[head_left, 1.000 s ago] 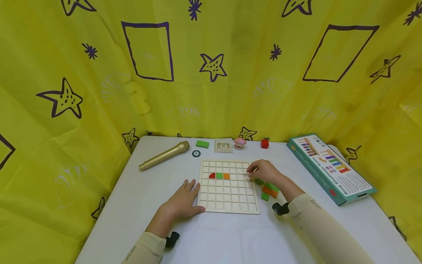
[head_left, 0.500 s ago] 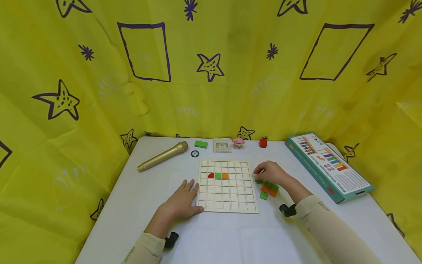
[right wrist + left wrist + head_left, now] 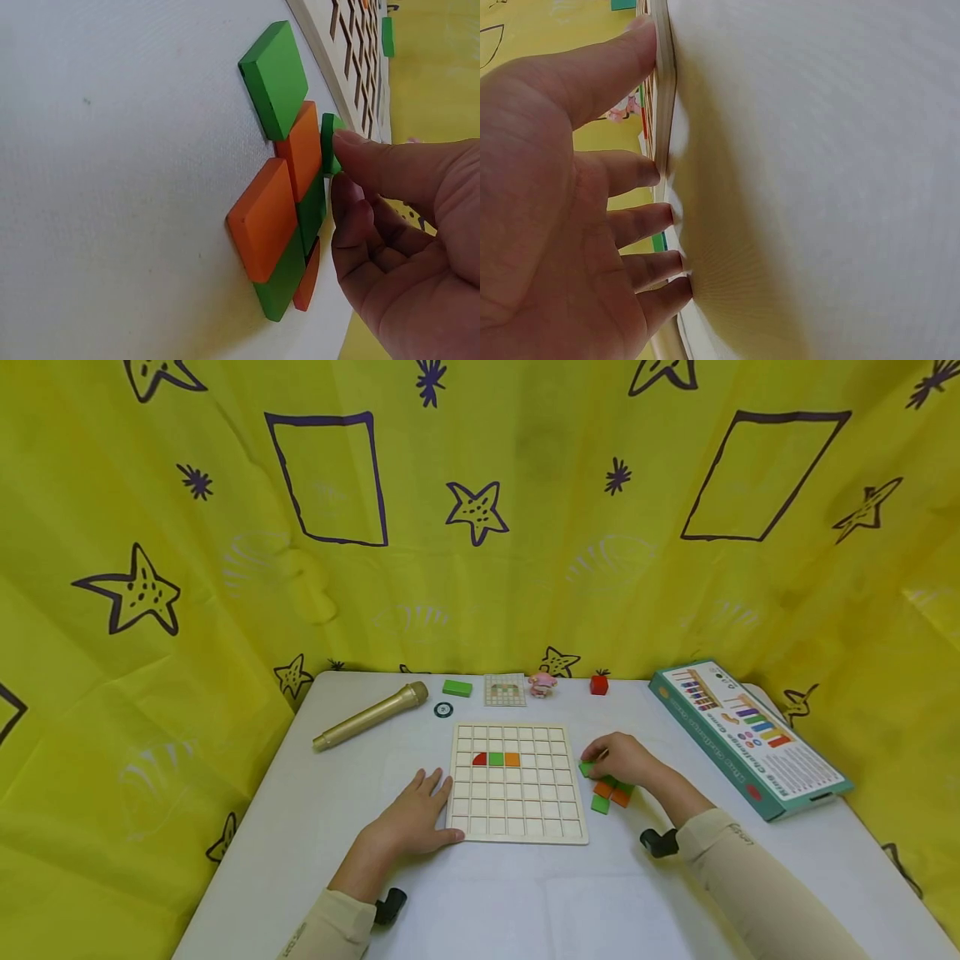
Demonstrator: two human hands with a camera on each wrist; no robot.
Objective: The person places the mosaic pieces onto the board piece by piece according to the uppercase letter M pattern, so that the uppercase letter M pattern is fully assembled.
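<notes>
My left hand (image 3: 415,817) lies with fingers spread at the left edge of a wooden grid board (image 3: 517,822). Its thumb touches the front left corner, and in the left wrist view the fingertips (image 3: 649,172) meet the board's side. A red quarter-round piece (image 3: 480,760), a green square (image 3: 497,760) and an orange square (image 3: 512,760) sit in one row of cells. Right of the board, my right hand (image 3: 624,759) pinches a green tile (image 3: 330,142) between thumb and curled fingers. Close by lie several loose orange tiles (image 3: 264,217) and green tiles (image 3: 277,79).
Along the back are a gold microphone (image 3: 371,717), a green block (image 3: 457,688), a round token (image 3: 443,710), a patterned card (image 3: 505,690), a pink figurine (image 3: 542,684) and a red block (image 3: 598,684). A game box (image 3: 750,739) lies at the right.
My right hand has moved from the board's right edge rightward and down to the loose tiles, and now grips a green one. The left hand stays at the board.
</notes>
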